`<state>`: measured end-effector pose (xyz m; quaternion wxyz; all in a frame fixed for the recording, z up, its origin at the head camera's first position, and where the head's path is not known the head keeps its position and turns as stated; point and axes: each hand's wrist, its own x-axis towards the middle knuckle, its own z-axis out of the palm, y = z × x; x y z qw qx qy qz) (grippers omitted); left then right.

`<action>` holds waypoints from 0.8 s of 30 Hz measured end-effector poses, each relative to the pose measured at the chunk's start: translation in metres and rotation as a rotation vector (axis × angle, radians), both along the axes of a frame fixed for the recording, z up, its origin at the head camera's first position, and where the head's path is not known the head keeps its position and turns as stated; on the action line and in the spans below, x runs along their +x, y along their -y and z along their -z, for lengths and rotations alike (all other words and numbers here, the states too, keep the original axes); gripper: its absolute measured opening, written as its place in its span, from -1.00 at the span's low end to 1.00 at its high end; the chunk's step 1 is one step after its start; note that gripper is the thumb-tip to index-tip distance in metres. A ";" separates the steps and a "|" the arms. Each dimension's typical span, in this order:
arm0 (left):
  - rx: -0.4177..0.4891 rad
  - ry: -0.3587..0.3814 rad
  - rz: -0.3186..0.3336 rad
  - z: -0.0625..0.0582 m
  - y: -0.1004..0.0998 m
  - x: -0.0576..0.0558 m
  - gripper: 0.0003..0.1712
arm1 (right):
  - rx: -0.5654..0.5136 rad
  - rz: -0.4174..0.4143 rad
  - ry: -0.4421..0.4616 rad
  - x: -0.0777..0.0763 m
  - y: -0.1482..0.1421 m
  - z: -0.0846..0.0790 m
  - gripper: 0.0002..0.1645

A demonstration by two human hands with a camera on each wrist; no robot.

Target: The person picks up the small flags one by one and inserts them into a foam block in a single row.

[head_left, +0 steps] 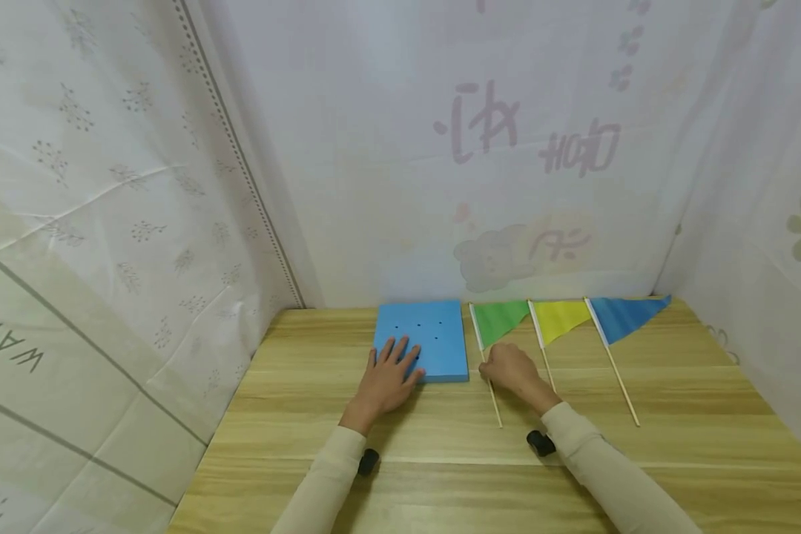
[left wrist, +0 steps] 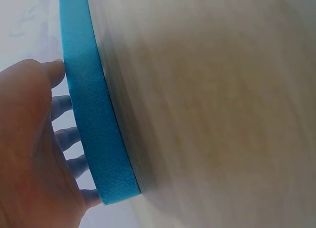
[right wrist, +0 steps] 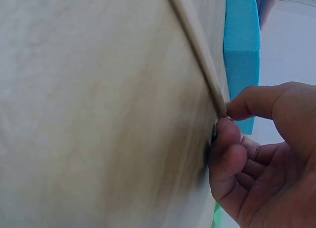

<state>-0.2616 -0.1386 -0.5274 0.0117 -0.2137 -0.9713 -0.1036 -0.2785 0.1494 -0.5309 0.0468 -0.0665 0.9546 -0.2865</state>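
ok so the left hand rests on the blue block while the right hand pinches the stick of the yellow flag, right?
The colour is wrong: the right hand pinches the stick of the green flag, as the head view shows. The left hand does rest on the blue block.

On the left cloth [head_left: 150,189], the letters "WAR" [head_left: 5,343] can be read, in dark grey capitals. They stand in a slanting line on the near part of this cloth, and the line is cut by the left edge of the head view. On the far cloth [head_left: 367,148] there are large, pale purple-pink characters [head_left: 500,133]: two groups stand high, and one more group [head_left: 561,244] lower, closer to the table [head_left: 320,337]. They are faint and blurred, so I cannot say which characters they are.
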 end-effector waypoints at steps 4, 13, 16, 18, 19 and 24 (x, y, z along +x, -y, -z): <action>0.001 -0.011 0.003 -0.001 -0.001 0.000 -0.31 | -0.034 0.014 0.037 -0.003 -0.001 -0.002 -0.32; 0.039 0.020 -0.004 -0.008 0.000 0.001 -0.32 | -0.102 0.001 0.092 -0.005 -0.003 -0.006 -0.38; 0.041 0.032 0.002 -0.008 0.000 0.002 -0.32 | -0.121 0.007 0.110 -0.004 -0.005 -0.006 -0.40; 0.042 0.044 0.001 -0.008 0.000 0.001 -0.31 | -0.129 0.021 0.129 -0.004 -0.006 -0.007 -0.40; 0.043 0.046 0.001 -0.008 -0.001 0.001 -0.31 | -0.136 0.028 0.139 -0.004 -0.007 -0.008 -0.40; 0.039 0.031 -0.001 -0.008 -0.002 0.000 -0.32 | -0.169 0.040 0.158 -0.002 -0.009 -0.012 -0.43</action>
